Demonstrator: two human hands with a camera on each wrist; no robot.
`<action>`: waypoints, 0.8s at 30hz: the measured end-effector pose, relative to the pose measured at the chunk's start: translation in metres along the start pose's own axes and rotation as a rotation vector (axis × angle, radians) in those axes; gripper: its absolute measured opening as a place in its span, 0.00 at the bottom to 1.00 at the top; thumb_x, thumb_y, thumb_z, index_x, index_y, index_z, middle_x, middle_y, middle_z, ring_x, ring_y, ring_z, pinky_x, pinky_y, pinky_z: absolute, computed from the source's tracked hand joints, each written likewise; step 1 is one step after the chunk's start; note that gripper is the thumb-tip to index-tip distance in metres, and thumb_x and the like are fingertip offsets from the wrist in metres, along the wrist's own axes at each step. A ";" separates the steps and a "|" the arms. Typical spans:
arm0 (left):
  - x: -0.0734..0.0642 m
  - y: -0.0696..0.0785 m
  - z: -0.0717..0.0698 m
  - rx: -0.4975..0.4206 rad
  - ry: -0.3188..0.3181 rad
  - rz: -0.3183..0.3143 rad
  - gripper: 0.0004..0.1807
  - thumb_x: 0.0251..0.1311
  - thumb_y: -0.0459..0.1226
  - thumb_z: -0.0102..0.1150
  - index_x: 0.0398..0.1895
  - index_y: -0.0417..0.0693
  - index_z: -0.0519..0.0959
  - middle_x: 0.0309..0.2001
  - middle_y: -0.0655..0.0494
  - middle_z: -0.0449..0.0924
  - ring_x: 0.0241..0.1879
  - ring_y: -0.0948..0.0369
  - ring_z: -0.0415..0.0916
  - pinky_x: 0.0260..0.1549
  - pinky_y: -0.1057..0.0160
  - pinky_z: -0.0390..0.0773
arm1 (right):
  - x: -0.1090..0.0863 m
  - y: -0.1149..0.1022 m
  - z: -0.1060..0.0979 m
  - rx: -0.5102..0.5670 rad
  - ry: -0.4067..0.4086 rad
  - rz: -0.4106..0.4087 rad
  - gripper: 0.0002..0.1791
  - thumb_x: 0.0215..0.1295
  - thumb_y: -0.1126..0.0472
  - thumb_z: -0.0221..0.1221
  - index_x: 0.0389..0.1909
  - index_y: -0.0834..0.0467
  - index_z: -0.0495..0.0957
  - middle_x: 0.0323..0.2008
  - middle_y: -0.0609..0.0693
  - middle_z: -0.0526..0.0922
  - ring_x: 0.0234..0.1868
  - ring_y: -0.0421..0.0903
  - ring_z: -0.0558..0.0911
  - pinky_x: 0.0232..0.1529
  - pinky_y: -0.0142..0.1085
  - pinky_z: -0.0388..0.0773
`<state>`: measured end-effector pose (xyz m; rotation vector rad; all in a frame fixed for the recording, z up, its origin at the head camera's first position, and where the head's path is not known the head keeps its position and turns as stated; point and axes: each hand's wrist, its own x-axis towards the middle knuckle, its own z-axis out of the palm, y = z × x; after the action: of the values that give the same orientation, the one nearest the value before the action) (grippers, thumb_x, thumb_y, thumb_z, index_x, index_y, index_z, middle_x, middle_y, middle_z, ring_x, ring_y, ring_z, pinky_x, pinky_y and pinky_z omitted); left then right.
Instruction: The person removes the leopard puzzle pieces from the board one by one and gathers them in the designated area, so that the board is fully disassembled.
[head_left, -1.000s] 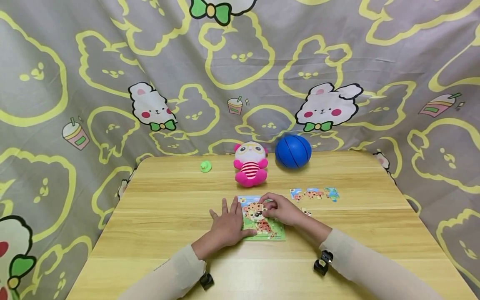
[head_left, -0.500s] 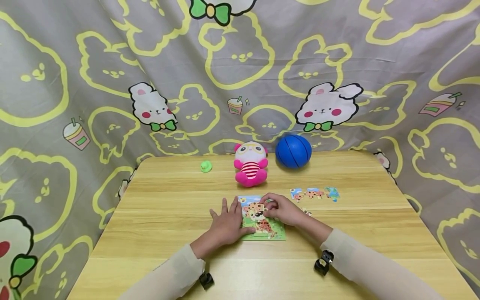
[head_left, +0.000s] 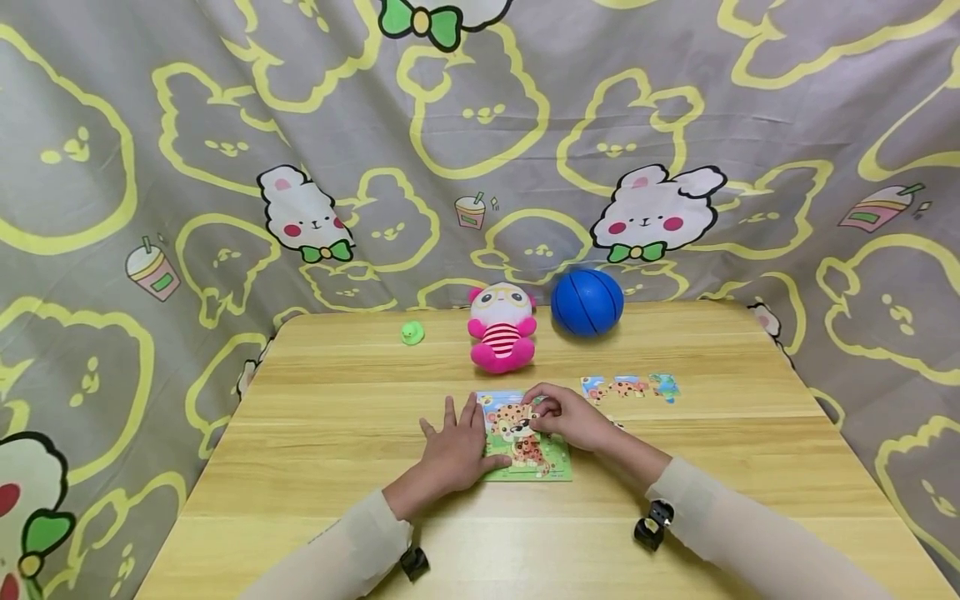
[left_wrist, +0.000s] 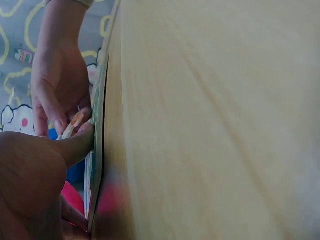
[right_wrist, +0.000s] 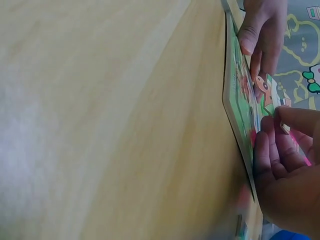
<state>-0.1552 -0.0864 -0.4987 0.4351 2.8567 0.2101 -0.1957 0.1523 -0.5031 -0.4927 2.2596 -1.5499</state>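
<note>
A puzzle board (head_left: 551,477) with a cartoon leopard picture lies on the table in the head view. My left hand (head_left: 453,450) rests across its left edge, fingers spread and thumb reaching over the lower part. Over the upper right of the board, my right hand (head_left: 573,417) pinches a puzzle piece (right_wrist: 270,95) between thumb and fingers. The right wrist view shows this piece tilted up from the board. Part of the leopard picture is covered by the right fingers.
Several loose puzzle pieces (head_left: 626,387) lie to the right of the board, one mostly hidden by the right wrist. Farther back on the wooden table (head_left: 330,400) are a green toy duck (head_left: 412,333), a pink plush panda (head_left: 502,329) and a blue ball (head_left: 587,303). A patterned curtain (head_left: 420,108) surrounds it.
My right hand has shifted slightly to the right with the pinched piece, and its wrist now covers more of the nearest loose piece. The left hand stays in place on the board.
</note>
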 end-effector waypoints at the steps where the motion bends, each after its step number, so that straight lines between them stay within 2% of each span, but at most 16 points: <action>1: 0.000 0.000 0.000 0.000 -0.002 0.000 0.60 0.61 0.72 0.55 0.81 0.38 0.55 0.84 0.45 0.43 0.79 0.32 0.39 0.60 0.16 0.50 | -0.001 -0.001 -0.001 0.003 0.001 -0.003 0.17 0.68 0.69 0.65 0.57 0.63 0.78 0.35 0.52 0.84 0.33 0.43 0.80 0.35 0.33 0.76; 6: 0.000 0.000 0.000 0.002 0.002 0.003 0.60 0.60 0.72 0.54 0.81 0.38 0.55 0.84 0.44 0.44 0.79 0.32 0.39 0.60 0.16 0.51 | -0.007 -0.002 -0.010 0.014 0.005 -0.009 0.18 0.69 0.69 0.64 0.58 0.64 0.77 0.35 0.54 0.84 0.32 0.43 0.80 0.34 0.32 0.77; 13: -0.001 0.000 0.001 0.005 -0.004 0.000 0.59 0.61 0.72 0.54 0.81 0.38 0.56 0.83 0.44 0.44 0.79 0.32 0.40 0.60 0.16 0.51 | -0.021 0.006 -0.031 0.023 0.001 0.003 0.19 0.71 0.68 0.62 0.59 0.67 0.75 0.34 0.56 0.82 0.29 0.45 0.75 0.28 0.33 0.73; 17: -0.001 0.000 0.001 0.009 0.002 0.006 0.59 0.61 0.73 0.53 0.81 0.38 0.56 0.83 0.44 0.45 0.79 0.33 0.40 0.60 0.16 0.51 | -0.031 0.013 -0.045 0.049 -0.012 -0.005 0.17 0.73 0.68 0.60 0.60 0.68 0.73 0.34 0.57 0.83 0.28 0.49 0.76 0.28 0.37 0.74; 24: -0.002 0.000 0.002 0.012 0.001 0.007 0.59 0.61 0.73 0.53 0.81 0.39 0.55 0.83 0.45 0.44 0.79 0.33 0.40 0.60 0.16 0.51 | -0.051 0.025 -0.069 0.021 0.000 -0.004 0.18 0.74 0.68 0.59 0.61 0.71 0.72 0.35 0.57 0.83 0.29 0.46 0.77 0.30 0.36 0.77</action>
<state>-0.1533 -0.0869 -0.5000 0.4480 2.8594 0.1941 -0.1864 0.2415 -0.4988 -0.4920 2.2413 -1.5743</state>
